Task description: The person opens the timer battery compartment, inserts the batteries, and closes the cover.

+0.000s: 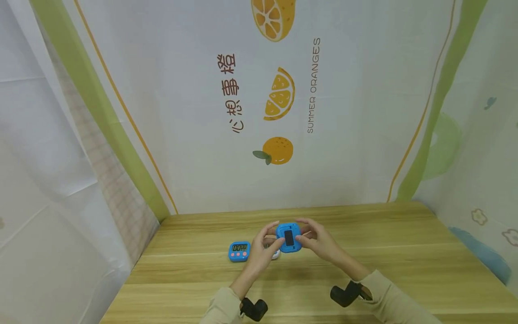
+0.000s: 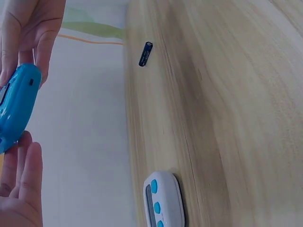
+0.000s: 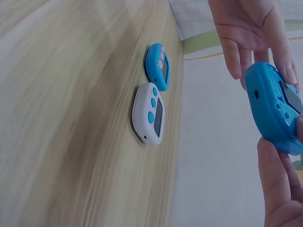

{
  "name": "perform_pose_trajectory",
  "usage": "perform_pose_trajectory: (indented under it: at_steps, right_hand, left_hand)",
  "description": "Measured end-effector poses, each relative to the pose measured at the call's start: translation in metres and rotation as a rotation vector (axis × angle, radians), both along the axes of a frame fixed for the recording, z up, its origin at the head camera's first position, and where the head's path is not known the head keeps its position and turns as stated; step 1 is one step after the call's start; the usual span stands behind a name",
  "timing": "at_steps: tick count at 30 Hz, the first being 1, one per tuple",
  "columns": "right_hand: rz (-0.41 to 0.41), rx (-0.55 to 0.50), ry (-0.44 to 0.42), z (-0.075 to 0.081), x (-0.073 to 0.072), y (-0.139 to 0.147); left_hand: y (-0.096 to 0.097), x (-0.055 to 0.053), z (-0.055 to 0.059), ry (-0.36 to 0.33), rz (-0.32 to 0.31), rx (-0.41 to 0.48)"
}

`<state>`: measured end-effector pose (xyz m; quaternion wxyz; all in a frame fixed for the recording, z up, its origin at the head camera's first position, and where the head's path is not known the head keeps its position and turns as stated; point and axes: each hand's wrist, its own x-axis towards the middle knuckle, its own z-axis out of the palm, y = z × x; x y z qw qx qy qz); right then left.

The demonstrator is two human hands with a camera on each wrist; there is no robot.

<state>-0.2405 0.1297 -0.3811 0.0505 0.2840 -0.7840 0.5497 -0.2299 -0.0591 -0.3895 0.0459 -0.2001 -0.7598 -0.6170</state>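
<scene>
A blue digital timer is held up over the table between both hands, its back with a dark rectangular patch facing the head camera. My left hand grips its left edge between thumb and fingers. On the opposite edge, my right hand pinches it the same way. Behind the left hand, a white timer with blue buttons lies on the table, mostly hidden in the head view. Left of it is another blue timer with pink buttons, its display reading zeros.
A small dark cylindrical battery lies on the wooden table in the left wrist view. A white curtain printed with oranges hangs behind the far edge. Black wrist cameras are strapped at both sleeves.
</scene>
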Motion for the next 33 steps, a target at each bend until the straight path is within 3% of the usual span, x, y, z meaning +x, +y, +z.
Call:
perform_pose_trajectory:
  at_steps: [5, 9, 14, 21, 33]
  right_hand:
    - [0.030, 0.018, 0.056, -0.008, -0.004, 0.001]
    - [0.050, 0.003, 0.051, -0.020, -0.013, 0.002]
    - [0.064, -0.037, -0.002, -0.027, -0.020, 0.003]
    - [0.039, -0.079, -0.091, -0.022, -0.017, 0.001]
    - [0.019, -0.050, 0.048, -0.031, -0.020, 0.004]
  left_hand:
    - [-0.001, -0.001, -0.001, -0.016, -0.006, 0.042]
    - [-0.002, -0.001, 0.000, -0.026, -0.003, 0.061]
    - [-0.001, 0.001, 0.000, -0.046, 0.010, 0.078]
    - [0.000, 0.004, 0.002, -0.060, 0.009, 0.091]
    - [0.003, 0.004, 0.000, -0.083, 0.023, 0.099]
